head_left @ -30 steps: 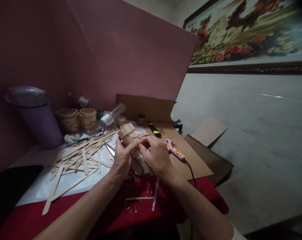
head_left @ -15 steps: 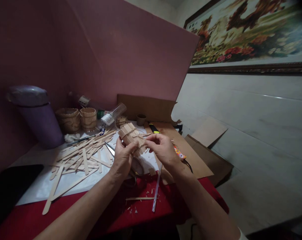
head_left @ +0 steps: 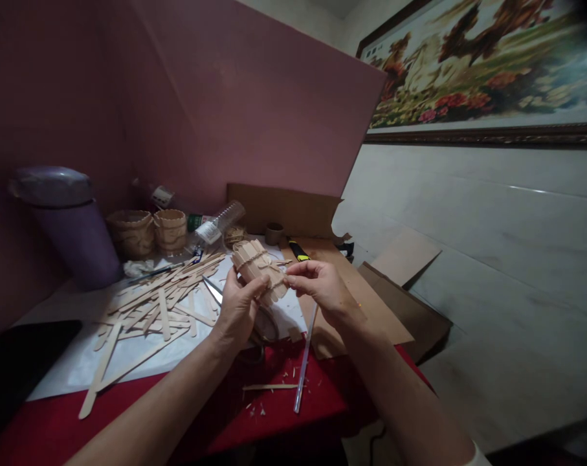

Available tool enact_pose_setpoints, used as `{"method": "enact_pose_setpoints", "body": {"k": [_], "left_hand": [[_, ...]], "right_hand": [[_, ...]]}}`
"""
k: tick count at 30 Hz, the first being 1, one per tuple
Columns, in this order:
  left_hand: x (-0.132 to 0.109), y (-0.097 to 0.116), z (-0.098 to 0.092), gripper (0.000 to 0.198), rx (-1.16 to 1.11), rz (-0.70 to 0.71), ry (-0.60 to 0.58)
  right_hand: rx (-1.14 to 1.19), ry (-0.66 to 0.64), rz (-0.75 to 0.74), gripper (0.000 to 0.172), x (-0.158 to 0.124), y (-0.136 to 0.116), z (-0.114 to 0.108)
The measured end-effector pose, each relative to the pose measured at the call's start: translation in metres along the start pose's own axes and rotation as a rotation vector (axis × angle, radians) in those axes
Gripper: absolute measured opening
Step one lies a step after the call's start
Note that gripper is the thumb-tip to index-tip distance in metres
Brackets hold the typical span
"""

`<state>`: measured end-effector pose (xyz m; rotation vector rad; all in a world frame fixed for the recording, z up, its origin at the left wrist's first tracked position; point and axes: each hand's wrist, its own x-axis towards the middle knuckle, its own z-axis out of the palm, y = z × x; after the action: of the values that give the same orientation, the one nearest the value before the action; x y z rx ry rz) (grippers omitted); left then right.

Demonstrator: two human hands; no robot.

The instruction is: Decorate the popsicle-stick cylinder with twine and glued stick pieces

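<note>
While the left hand (head_left: 237, 307) grips the craft-stick assembly (head_left: 260, 262) from its near left side, with the thumb laid across the front face and the fingers wrapped behind, the right hand (head_left: 322, 288) pinches the lower right edge of the same part between thumb and forefinger; whether cord or wood lies between those fingertips is too small to tell. The assembly is held tilted above the middle of the table (head_left: 225, 421), its flat sticks set side by side and crossed by twisted cord near the upper end and again near the lower end. Directly below the left hand lie the scissors, one blade (head_left: 213, 290) pointing to the far left and the handle loops toward the near edge. To the left, loose craft sticks (head_left: 164, 304) are heaped on a white sheet (head_left: 55, 375) over the red cover. Nearest the operator, a translucent glue stick (head_left: 301, 382) touches or overlaps the end of a thin wooden strip (head_left: 271, 387), among small scraps. Beyond the right hand, a black-and-yellow utility knife (head_left: 299, 251) rests on a cardboard sheet (head_left: 371, 304). Behind the assembly are a ball of twine (head_left: 235, 236), a small cup (head_left: 274, 233) and a tilted clear plastic bottle (head_left: 220, 223).
</note>
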<state>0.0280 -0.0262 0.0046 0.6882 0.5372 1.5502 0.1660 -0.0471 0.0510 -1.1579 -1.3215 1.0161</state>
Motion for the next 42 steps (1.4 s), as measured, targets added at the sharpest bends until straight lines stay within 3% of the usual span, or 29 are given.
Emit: {"method": "enact_pose_setpoints", "body": {"k": [6,8,11,13,21,27,34,42], "left_hand": [[0.000,0.001,0.002,0.064,-0.012,-0.018,0.004],[0.000,0.001,0.002,0.063,-0.016,-0.027,0.009],[0.000,0.002,0.000,0.061,-0.012,-0.032,0.008],[0.000,0.002,-0.001,0.059,-0.009,-0.030,0.002],[-0.001,0.002,0.000,0.061,-0.014,-0.035,-0.015],[-0.001,0.002,0.000,0.062,0.013,-0.037,-0.017],[0.000,0.001,-0.001,0.062,0.002,-0.045,-0.021],[-0.002,0.002,0.001,0.064,0.014,-0.061,-0.023]], "right_hand": [[-0.150,0.045,-0.093,0.011,0.002,0.007,-0.001],[-0.315,0.093,-0.227,0.007,-0.002,0.011,0.001],[-0.616,0.146,-0.460,0.019,-0.009,0.016,0.005],[-0.700,0.146,-0.514,0.022,-0.013,0.019,0.007],[-0.480,0.190,-0.369,0.014,-0.009,0.023,0.009],[-0.345,0.100,-0.278,0.005,-0.005,0.022,0.006],[-0.110,0.072,-0.097,0.023,0.004,0.014,0.000],[-0.140,0.003,0.002,0.020,0.004,-0.013,0.001]]}}
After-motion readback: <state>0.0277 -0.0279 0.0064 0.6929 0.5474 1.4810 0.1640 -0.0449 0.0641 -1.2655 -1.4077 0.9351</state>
